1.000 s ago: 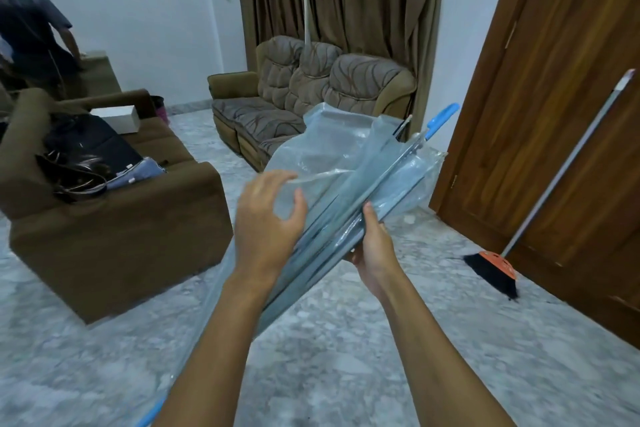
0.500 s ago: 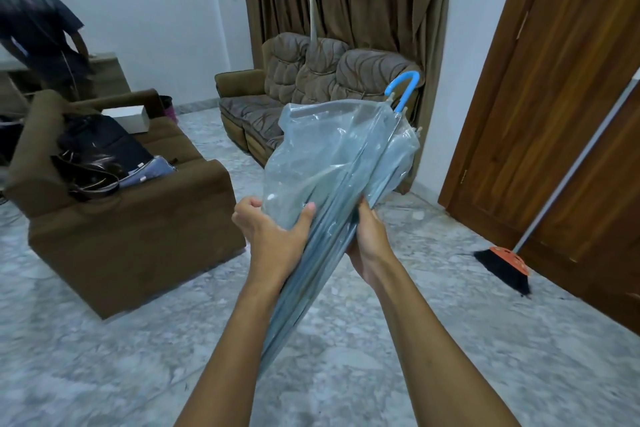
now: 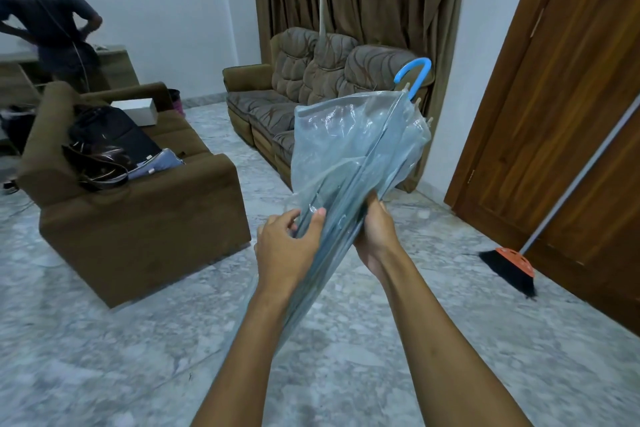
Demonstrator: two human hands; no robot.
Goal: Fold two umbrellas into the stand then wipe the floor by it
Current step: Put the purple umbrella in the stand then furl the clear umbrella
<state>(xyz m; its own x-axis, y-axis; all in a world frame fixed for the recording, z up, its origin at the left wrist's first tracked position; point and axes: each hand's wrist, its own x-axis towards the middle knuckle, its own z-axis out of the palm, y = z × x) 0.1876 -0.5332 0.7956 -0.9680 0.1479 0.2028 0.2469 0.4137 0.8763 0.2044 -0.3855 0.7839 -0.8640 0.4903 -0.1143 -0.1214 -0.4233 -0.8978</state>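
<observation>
A clear plastic umbrella [image 3: 353,149] with a curved blue handle [image 3: 415,74] is held in front of me, collapsed, handle end tilted up and to the right. My left hand [image 3: 287,246] pinches the loose canopy folds on the left side. My right hand [image 3: 375,236] grips the bundled canopy and ribs from the right. The lower tip runs down behind my left forearm and is hidden. No umbrella stand or second umbrella is in view.
A brown armchair [image 3: 145,215] with bags on it stands at the left, a patterned sofa [image 3: 311,87] against the curtain at the back. A broom [image 3: 512,265] leans on the wooden door [image 3: 561,114] at right. A person [image 3: 52,17] stands far left. Marble floor [image 3: 104,357] lies below.
The umbrella has swung from lying nearly level to more upright, its handle risen. My left hand slid down and closed on the canopy folds, drawing them in against my right hand.
</observation>
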